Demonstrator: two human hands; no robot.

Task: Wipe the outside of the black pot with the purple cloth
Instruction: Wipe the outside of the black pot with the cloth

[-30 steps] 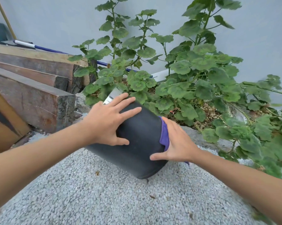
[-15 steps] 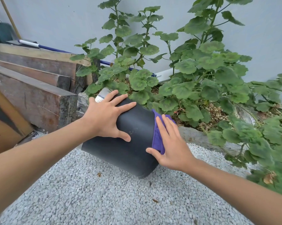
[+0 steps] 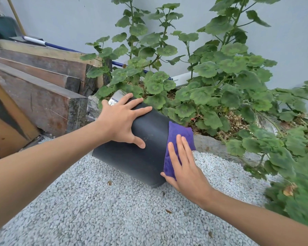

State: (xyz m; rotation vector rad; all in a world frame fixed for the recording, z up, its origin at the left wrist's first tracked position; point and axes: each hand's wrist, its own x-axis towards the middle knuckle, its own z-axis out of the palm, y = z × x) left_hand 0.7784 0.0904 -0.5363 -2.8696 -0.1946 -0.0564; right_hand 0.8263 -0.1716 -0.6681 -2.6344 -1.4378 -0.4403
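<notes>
Head view looks down on a smooth round black plastic pot (image 3: 142, 148) lying tilted on its side over pale grey gravel ground (image 3: 114, 210), its lower edge touching the stones. A left hand (image 3: 119, 121) lies flat on the upper wall of the pot, fingers spread wide and thumb pointing down the side, so this grip is apart and only presses. A right hand (image 3: 183, 167) is laid open, fingers straight and close together, on a soft purple cloth (image 3: 174, 137), pinning it against the right end of the pot; the cloth wraps over that end and sticks out above the fingertips. Just behind the pot grow green round-leaved geranium plants (image 3: 211, 77) in a low stone-edged bed. Weathered brown wooden beams (image 3: 43, 96) are stacked at the left, against a plain grey wall (image 3: 78, 18).
</notes>
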